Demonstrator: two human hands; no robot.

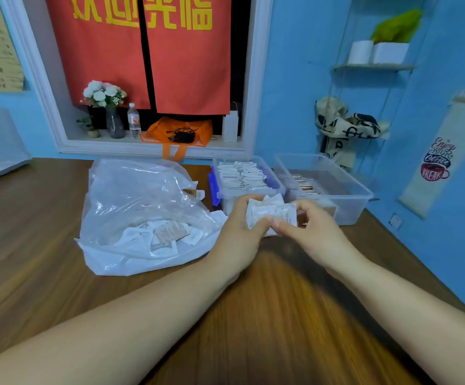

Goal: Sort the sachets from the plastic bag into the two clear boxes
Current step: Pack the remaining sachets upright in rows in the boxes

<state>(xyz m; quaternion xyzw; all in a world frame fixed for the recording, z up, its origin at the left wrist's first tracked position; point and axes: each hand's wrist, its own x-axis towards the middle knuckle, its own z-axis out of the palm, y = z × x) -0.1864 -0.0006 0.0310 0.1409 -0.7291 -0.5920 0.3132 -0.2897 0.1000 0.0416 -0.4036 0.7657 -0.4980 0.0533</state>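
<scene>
Your left hand and right hand both pinch a bunch of white sachets above the wooden table, just in front of the two clear boxes. The left box holds rows of white sachets; the right box holds brownish ones, too blurred to read. The plastic bag lies left, with loose sachets inside. Your hands hide the left box's front wall.

One wide-angle camera sits on the person's head, facing forward and down over the wooden table, close above the left hand and right hand, the blue wall beyond.
</scene>
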